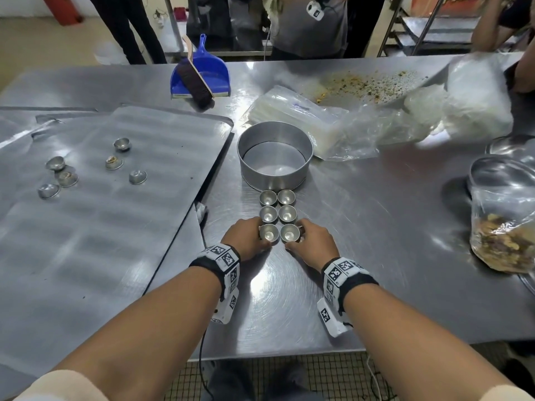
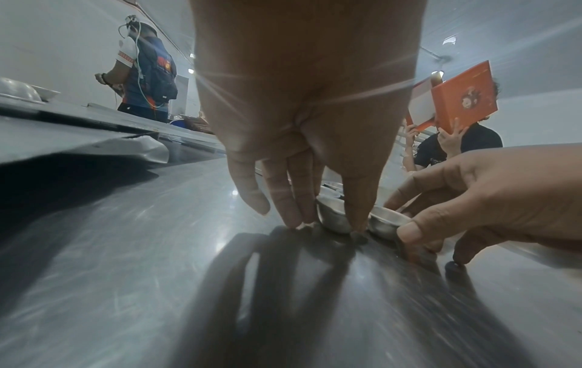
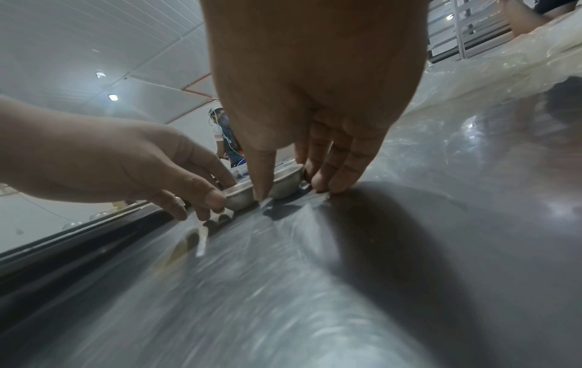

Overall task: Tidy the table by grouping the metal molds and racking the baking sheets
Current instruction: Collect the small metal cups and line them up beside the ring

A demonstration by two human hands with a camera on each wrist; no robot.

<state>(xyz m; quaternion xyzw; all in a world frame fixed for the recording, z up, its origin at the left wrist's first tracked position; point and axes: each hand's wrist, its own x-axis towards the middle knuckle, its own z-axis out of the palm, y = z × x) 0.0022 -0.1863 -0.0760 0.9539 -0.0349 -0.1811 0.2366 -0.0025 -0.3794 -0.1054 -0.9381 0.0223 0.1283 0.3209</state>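
Note:
Six small metal cup molds stand in two columns on the steel table [image 1: 376,256], in front of a round cake pan [image 1: 275,153]. My left hand [image 1: 262,234] pinches the near left mold [image 1: 269,234] between thumb and fingers. My right hand [image 1: 296,237] pinches the near right mold [image 1: 289,233] the same way. The left wrist view shows the left hand [image 2: 330,221] round its mold [image 2: 333,214]; the right wrist view shows the right hand [image 3: 286,186] on its mold [image 3: 285,185]. Several more molds [image 1: 121,144] lie scattered on the baking sheet [image 1: 144,227] at left.
A blue dustpan with a brush [image 1: 202,73] lies at the back. Plastic bags [image 1: 318,123] and spilled crumbs [image 1: 370,85] cover the back right. A bag of scraps [image 1: 506,235] sits at the right edge. People stand behind the table. A metal rack [image 1: 428,24] stands far right.

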